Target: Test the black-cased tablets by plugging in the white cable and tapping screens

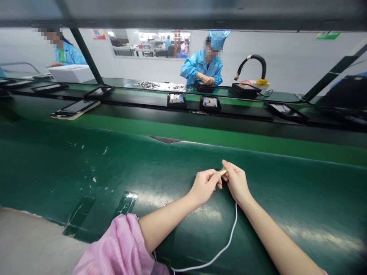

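Observation:
Over the green mat (137,172) my two hands meet, both closed. Between their fingertips is a small, narrow cream-coloured piece (222,172). My left hand (205,187) pinches its near end between thumb and fingers. The other end runs into the fingers of my right hand (237,182), which hide part of it. From below my right wrist a thin white cord (231,236) curves down and left across the mat towards my pink sleeve (123,244). Whether the cord joins the cream piece is hidden.
Beyond the mat, black trays with device parts (176,99) line a dark conveyor belt (137,110). A flat panel (75,109) lies at its near left edge. Across it, a person in blue (200,65) works with both hands. An overhead shelf (183,13) spans the top.

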A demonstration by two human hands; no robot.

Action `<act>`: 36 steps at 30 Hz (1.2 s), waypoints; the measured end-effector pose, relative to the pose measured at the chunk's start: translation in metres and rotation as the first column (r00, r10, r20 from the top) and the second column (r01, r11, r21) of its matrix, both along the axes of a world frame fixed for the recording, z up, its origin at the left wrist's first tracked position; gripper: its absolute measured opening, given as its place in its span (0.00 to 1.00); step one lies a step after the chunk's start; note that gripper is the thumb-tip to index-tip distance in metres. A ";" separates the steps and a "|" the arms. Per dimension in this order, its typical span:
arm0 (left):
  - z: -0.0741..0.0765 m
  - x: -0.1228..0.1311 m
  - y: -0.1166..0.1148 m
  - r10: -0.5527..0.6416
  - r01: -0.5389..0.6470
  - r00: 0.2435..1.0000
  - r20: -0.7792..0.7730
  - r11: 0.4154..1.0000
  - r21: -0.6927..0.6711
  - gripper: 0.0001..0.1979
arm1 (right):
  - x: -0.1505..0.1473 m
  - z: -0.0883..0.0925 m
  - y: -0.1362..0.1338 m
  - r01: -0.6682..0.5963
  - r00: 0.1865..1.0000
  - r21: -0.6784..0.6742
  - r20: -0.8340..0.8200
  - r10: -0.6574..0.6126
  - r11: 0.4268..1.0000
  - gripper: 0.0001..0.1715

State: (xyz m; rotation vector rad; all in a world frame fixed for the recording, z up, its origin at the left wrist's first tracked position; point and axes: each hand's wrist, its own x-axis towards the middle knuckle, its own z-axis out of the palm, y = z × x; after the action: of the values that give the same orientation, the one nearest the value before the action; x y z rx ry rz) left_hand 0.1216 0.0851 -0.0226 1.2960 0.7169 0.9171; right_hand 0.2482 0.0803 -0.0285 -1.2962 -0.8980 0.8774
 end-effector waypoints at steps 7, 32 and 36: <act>0.000 0.001 0.000 0.027 -0.027 0.999 0.041 1.000 0.008 0.17 | -0.001 -0.001 -0.001 -0.031 0.999 0.006 0.035 0.031 1.000 0.35; -0.007 0.004 0.003 0.062 -0.062 0.997 0.047 0.998 -0.006 0.21 | -0.006 0.006 -0.005 -0.195 0.975 0.034 0.113 0.190 0.980 0.33; -0.008 0.005 0.004 0.058 -0.058 0.998 0.038 0.998 -0.009 0.22 | -0.007 0.008 -0.005 -0.210 0.972 0.020 0.116 0.206 0.978 0.33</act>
State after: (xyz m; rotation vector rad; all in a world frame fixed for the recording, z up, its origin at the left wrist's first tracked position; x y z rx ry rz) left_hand 0.1263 0.0890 -0.0304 1.2531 0.7301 0.9829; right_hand 0.2408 0.0750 -0.0208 -1.2491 -1.1491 0.9545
